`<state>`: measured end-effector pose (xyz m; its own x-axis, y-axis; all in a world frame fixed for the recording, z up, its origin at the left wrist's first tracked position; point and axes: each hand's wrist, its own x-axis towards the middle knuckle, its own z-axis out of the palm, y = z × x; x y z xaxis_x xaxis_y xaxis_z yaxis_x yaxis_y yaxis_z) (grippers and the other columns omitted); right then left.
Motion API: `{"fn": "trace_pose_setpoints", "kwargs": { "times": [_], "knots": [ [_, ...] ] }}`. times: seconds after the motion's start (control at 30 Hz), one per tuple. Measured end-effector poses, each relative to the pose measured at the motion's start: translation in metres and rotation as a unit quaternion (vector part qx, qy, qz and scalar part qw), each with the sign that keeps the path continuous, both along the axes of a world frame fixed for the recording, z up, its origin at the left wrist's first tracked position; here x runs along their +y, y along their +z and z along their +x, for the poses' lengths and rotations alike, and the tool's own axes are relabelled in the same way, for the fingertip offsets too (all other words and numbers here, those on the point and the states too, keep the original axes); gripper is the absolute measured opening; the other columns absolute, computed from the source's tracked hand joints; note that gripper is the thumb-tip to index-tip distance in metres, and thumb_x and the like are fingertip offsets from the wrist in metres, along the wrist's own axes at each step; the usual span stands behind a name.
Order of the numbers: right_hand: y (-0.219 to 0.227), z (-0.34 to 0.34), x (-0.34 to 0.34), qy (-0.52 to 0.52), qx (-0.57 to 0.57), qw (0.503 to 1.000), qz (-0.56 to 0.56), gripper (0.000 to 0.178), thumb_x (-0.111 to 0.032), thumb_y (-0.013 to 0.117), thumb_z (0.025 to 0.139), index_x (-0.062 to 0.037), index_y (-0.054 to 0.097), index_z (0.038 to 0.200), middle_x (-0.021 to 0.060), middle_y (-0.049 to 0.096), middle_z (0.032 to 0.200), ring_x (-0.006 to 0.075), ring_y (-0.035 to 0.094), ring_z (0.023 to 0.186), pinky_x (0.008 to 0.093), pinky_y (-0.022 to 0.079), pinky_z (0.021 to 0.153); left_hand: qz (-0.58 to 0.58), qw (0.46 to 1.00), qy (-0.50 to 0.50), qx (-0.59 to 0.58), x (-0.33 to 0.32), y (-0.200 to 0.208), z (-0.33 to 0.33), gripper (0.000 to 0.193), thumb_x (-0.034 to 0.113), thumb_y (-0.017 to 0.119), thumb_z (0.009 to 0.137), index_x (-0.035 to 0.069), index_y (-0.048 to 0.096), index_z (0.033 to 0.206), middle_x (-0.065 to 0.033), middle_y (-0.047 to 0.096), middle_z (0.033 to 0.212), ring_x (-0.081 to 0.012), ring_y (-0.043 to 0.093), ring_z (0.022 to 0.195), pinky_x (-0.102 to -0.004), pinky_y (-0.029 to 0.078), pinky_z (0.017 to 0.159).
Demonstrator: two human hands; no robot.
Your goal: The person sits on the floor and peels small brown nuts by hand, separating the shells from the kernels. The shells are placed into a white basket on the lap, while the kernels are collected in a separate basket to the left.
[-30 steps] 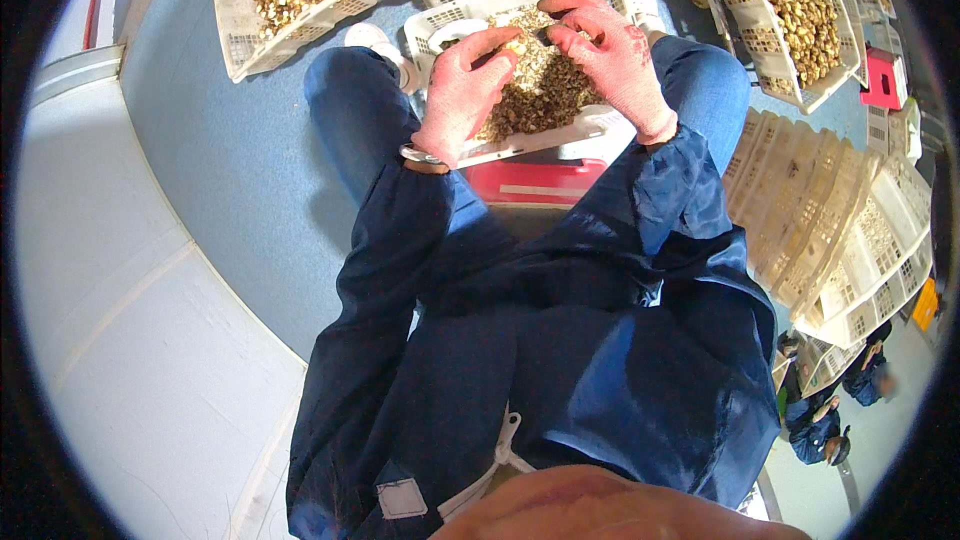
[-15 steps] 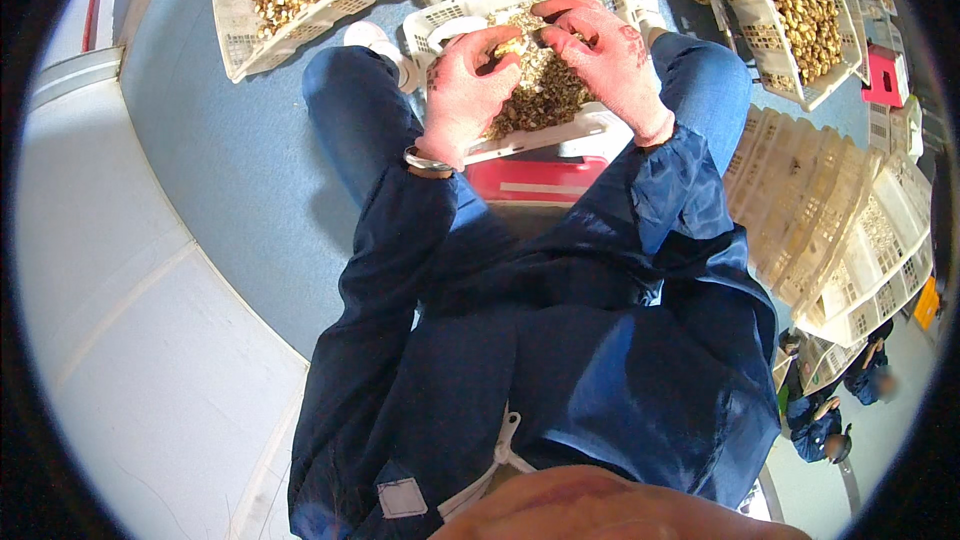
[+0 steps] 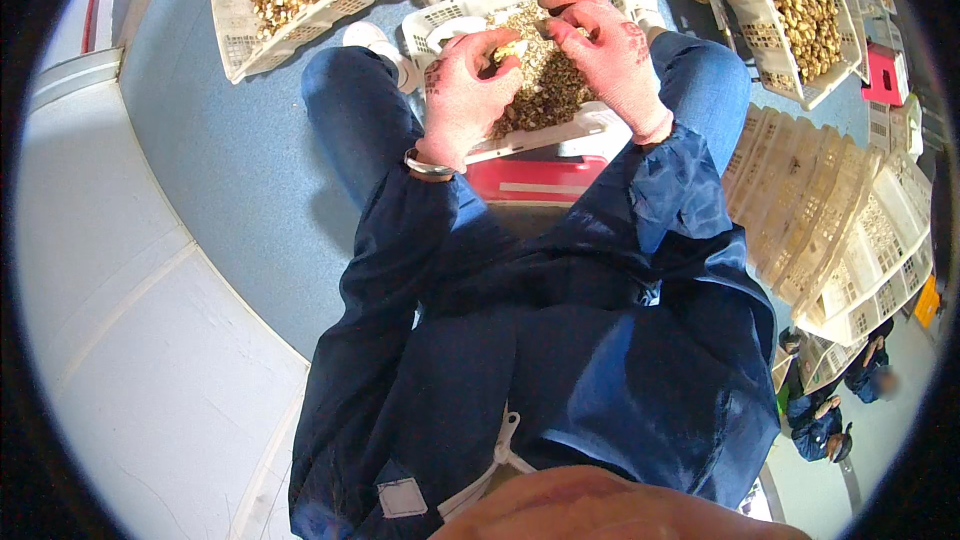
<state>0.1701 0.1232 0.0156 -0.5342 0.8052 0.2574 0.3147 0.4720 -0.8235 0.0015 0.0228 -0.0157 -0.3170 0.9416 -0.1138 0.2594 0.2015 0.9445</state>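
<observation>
Pink gloves cover both my hands, which are over a white plastic basket (image 3: 590, 123) between my knees. Inside it lies a heap of small brown and pale bits (image 3: 548, 100), like mushroom trimmings. My left hand (image 3: 464, 95), at the basket's left side, is closed with thumb and forefinger on a small pale-yellow mushroom piece (image 3: 513, 48). Opposite it, my right hand (image 3: 618, 70) has its fingers curled together over the heap. What they grip, if anything, is too small and hidden to name. A gap separates the two hands.
A red box (image 3: 535, 180) is below the basket. Baskets of brown mushrooms stand at the far left (image 3: 225, 15) and far right (image 3: 785, 80). Stacked white baskets (image 3: 800, 200) lean at my right. A pale wall panel (image 3: 130, 230) runs along my left. Other people (image 3: 820, 425) are at the lower right.
My right hand has drawn slightly away from my left, widening the gap between the fingertips. My left hand keeps the pale-yellow piece in almost the same place.
</observation>
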Motion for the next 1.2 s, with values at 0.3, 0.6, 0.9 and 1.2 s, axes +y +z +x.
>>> {"fn": "trace_pose_setpoints", "kwargs": {
  "times": [0.3, 0.6, 0.9, 1.2],
  "knots": [
    [0.004, -0.001, -0.001, 0.033, -0.002, 0.999, -0.01, 0.015, -0.016, 0.065, 0.088, -0.0015, 0.067, 0.085, 0.0086, 0.069, 0.109, 0.0276, 0.064, 0.099, 0.0357, 0.051, 0.085, 0.002, 1.0, 0.0, -0.025, 0.0, -0.007, 0.0, 0.032, 0.001, 0.066, 0.087, 0.001, 0.063, 0.119, -0.002, 0.066, 0.087, -0.0031, 0.055, 0.065, -0.0194, 0.044, 0.055],
    [0.008, 0.0, -0.004, 0.058, -0.022, 0.998, -0.029, 0.015, -0.015, 0.065, 0.09, 0.0001, 0.066, 0.091, 0.0082, 0.068, 0.109, 0.0208, 0.065, 0.089, 0.0321, 0.051, 0.079, -0.008, 0.998, 0.04, -0.037, 0.0, -0.003, 0.003, 0.031, 0.015, 0.074, 0.08, 0.008, 0.071, 0.11, -0.0112, 0.066, 0.097, -0.0205, 0.066, 0.081, -0.0316, 0.053, 0.077],
    [0.005, -0.002, -0.006, 0.032, -0.032, 0.998, -0.05, 0.019, -0.02, 0.067, 0.091, -0.0024, 0.07, 0.097, 0.0044, 0.069, 0.098, 0.0153, 0.063, 0.078, 0.0294, 0.05, 0.074, 0.02, 0.997, 0.03, -0.064, 0.0, 0.001, 0.003, 0.032, 0.012, 0.07, 0.085, 0.007, 0.067, 0.117, -0.0076, 0.066, 0.102, -0.0185, 0.065, 0.083, -0.0309, 0.053, 0.075],
    [0.011, -0.002, -0.007, 0.02, -0.004, 0.992, -0.121, 0.02, -0.021, 0.065, 0.093, -0.0029, 0.07, 0.099, 0.0021, 0.07, 0.102, 0.011, 0.06, 0.081, 0.0266, 0.048, 0.075, 0.031, 0.867, -0.024, -0.496, -0.001, 0.001, -0.008, 0.036, 0.014, 0.055, 0.101, -0.004, 0.051, 0.132, -0.0104, 0.057, 0.13, -0.0257, 0.06, 0.114, -0.0428, 0.049, 0.102]
  ]
}}
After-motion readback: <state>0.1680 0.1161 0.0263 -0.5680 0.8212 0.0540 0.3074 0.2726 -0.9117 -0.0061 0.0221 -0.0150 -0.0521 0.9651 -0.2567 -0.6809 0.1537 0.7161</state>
